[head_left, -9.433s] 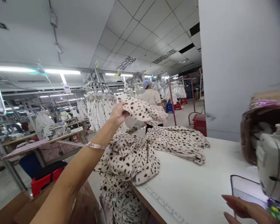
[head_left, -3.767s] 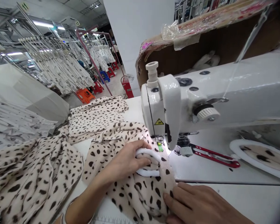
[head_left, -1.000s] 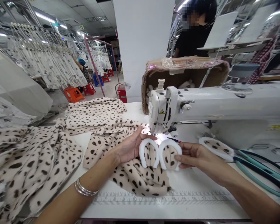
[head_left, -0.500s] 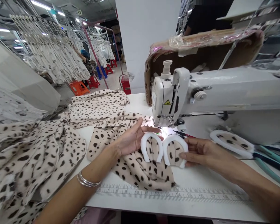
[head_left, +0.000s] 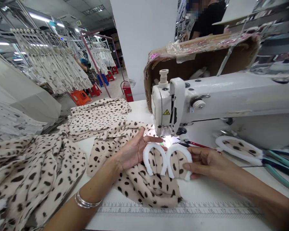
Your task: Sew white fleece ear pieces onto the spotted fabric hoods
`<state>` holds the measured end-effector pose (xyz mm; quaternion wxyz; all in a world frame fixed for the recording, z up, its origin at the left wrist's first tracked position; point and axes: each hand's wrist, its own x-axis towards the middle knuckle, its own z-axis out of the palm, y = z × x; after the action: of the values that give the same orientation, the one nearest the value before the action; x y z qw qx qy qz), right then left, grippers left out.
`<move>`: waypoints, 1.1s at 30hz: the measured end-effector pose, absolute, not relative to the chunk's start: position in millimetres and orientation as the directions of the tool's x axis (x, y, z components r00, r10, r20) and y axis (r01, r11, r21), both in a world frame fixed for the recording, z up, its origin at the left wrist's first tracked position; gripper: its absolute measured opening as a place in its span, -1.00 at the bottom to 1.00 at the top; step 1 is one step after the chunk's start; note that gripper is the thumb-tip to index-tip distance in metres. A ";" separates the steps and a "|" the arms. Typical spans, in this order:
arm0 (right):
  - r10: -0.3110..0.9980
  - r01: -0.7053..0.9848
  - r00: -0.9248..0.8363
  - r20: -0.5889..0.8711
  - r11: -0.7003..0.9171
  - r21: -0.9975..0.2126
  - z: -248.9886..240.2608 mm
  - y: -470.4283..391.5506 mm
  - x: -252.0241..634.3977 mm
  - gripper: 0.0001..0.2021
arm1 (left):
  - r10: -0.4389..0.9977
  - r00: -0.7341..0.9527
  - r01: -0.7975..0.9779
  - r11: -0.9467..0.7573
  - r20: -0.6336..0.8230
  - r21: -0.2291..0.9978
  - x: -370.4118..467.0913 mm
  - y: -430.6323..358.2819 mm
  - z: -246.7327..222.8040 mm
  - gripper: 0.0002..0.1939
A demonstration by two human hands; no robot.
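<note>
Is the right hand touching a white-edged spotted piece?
Touching: the head view shows the right hand holding a white-edged spotted piece, thumb across its rim.

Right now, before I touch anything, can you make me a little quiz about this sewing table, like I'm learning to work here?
1. True or false: the right hand is holding a white-edged spotted piece.
2. On which side does the person wear the silver bangles? A) left; B) right; C) both.
3. Fill in the colour: the warning triangle on the sewing machine is ____ inside its black border.

Key: 1. True. 2. A. 3. Yellow.
</note>
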<state>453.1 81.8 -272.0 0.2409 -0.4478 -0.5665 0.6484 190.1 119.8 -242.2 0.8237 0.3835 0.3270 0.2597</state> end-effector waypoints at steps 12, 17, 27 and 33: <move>0.857 0.316 -0.381 -0.346 -0.231 -0.920 -271.2 82.3 473.4 -0.53 | 0.809 0.515 0.343 0.109 -0.284 0.933 185.5 115.3 -222.1 -0.61; 0.842 0.241 -0.454 -0.292 -0.200 -0.950 -256.8 79.8 466.5 -0.64 | 0.786 0.516 0.324 0.189 -0.341 0.927 183.6 114.2 -221.3 -0.57; 0.777 0.135 -0.542 -0.319 -0.295 -0.946 -247.4 81.4 404.3 -0.59 | 0.769 0.490 -0.030 0.486 -0.411 0.873 194.9 109.5 -233.7 -0.52; 0.864 0.317 -0.385 -0.326 -0.208 -0.925 -259.5 82.1 406.7 -0.56 | 0.764 0.470 -0.033 0.516 -0.442 0.856 196.5 106.4 -230.2 -0.36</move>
<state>406.7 82.1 -259.5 0.2312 -0.5041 -0.5854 0.5914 196.5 106.4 -230.2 0.7506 0.4143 0.4411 0.2655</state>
